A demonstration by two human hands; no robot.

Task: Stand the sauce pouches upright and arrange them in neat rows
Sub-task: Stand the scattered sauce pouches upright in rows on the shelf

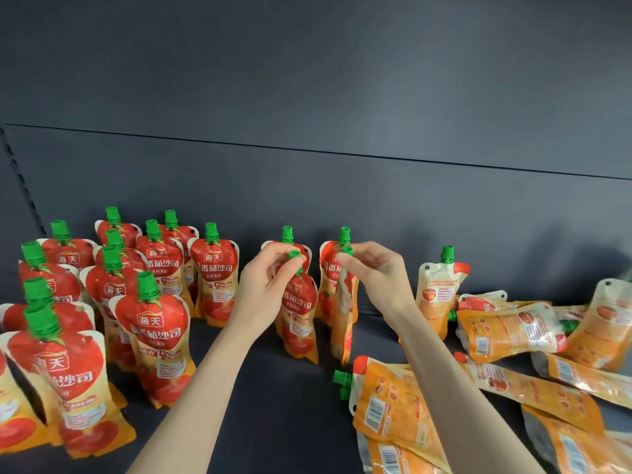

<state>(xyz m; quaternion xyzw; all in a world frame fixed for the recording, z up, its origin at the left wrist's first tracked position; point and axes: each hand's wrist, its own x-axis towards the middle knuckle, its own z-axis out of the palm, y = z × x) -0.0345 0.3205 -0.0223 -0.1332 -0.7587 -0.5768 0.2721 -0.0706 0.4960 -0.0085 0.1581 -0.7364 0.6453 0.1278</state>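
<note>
Red and orange sauce pouches with green caps stand on a dark shelf [273,405]. My left hand [265,282] pinches the green cap of an upright pouch [299,323] facing me. My right hand [374,275] grips the cap of another pouch [343,323], turned edge-on. Two upright pouches [333,268] stand just behind these. Several upright pouches [160,336] fill rows at the left. A lone pouch [436,295] stands back-side out at the right.
Several pouches lie flat in a heap [513,381] at the right, one with its cap [342,379] pointing toward the middle. The dark back wall [342,165] rises close behind the rows. A perforated upright strip [20,186] runs along the left.
</note>
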